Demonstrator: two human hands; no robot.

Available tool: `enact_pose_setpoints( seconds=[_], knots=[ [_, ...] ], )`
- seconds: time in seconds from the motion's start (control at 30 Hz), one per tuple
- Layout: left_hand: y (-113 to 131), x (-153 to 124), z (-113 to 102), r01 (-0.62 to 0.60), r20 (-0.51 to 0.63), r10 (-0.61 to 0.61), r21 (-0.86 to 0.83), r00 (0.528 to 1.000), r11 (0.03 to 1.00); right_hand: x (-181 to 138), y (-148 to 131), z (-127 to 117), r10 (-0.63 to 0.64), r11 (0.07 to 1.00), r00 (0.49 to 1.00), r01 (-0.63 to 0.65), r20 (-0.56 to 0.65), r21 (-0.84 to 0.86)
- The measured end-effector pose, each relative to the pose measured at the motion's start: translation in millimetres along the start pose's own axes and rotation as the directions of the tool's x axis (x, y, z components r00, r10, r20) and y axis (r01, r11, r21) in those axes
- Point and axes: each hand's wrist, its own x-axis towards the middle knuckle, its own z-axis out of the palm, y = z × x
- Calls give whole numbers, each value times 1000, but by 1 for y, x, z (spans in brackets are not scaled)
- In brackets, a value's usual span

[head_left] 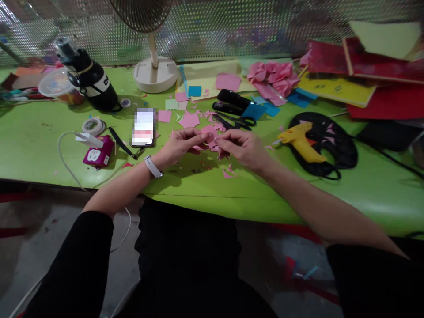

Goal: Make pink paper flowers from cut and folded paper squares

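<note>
My left hand (180, 145) and my right hand (241, 148) meet over the green table (39, 145), fingertips pinched together on a small pink paper piece (209, 132). Both hands are closed on it. A white watch band sits on my left wrist. Pink paper scraps (228, 173) lie under and around the hands. Black scissors (236, 120) rest just beyond my right hand.
A yellow glue gun (303, 142) lies on a black mat at right. A phone (143, 127), a tape roll (93, 126), a magenta device (97, 154) and a black bottle (89, 79) are at left. A fan base (155, 73), a black stapler (233, 100), pink folded papers (273, 77) and coloured sheets stand behind.
</note>
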Motion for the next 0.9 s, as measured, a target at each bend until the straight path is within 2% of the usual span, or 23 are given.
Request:
enact_pose_setpoints(
  seconds=[0.1, 0.17, 0.23, 0.3, 0.37, 0.43, 0.53, 0.63, 0.73, 0.9],
  knots=[
    [3, -1, 1, 43, -20, -42, 29, 999, 999, -3, -1, -3, -91, 988, 996, 93, 22, -122],
    [7, -2, 1, 67, -5, -67, 29, 998, 997, -4, 0, -7, -268, 929, 963, 256, -7, -266],
    [10, -2, 1, 97, 10, -97, 26, 995, 995, -3, 4, -12, -461, 809, 887, 424, 8, -408],
    [11, -3, 3, 132, 31, -133, 22, 991, 991, -2, 9, -14, -593, 668, 800, 551, 90, -500],
    [11, -4, 4, 144, 61, -144, 14, 988, 990, 0, 14, -13, -658, 561, 735, 622, 162, -546],
    [9, -4, 4, 129, 92, -129, 3, 987, 992, 0, 17, -11, -685, 513, 704, 650, 188, -561],
    [4, -5, 2, 108, 113, -107, -5, 988, 994, -2, 17, -8, -690, 520, 703, 648, 174, -557],
    [1, -6, 2, 75, 74, -76, 9, 994, 997, -4, 14, -7, -679, 568, 723, 630, 132, -530],
    [1, -7, 3, 47, 32, -48, 35, 998, 998, -4, 13, -4, -672, 626, 740, 587, 26, -514],
    [2, -10, 7, 21, 47, -23, 47, 999, 999, -4, 14, 2, -609, 725, 784, 488, -120, -486]
  ],
)
